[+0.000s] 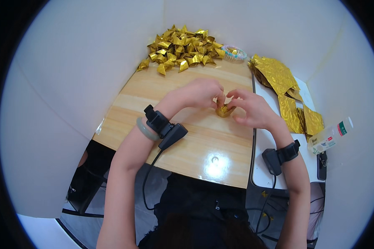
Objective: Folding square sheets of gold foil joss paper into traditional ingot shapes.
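Note:
Between my two hands, over the wooden table, is a small folded gold paper ingot. My left hand comes at it from the left, with bent fingers and thumb closed on its left and upper side. From the right, my right hand reaches it with curled fingers; the fingertips grip its right edge. Part of the ingot is hidden behind the fingers. Many finished-looking ingots of the same gold paper lie heaped at the table's far end.
Beside the heap stands a small pastel-rimmed basket. On the white side table at right lie stacked gold paper sheets, more gold sheets, a transparent bottle and a dark object. Cables hang from both wrist devices.

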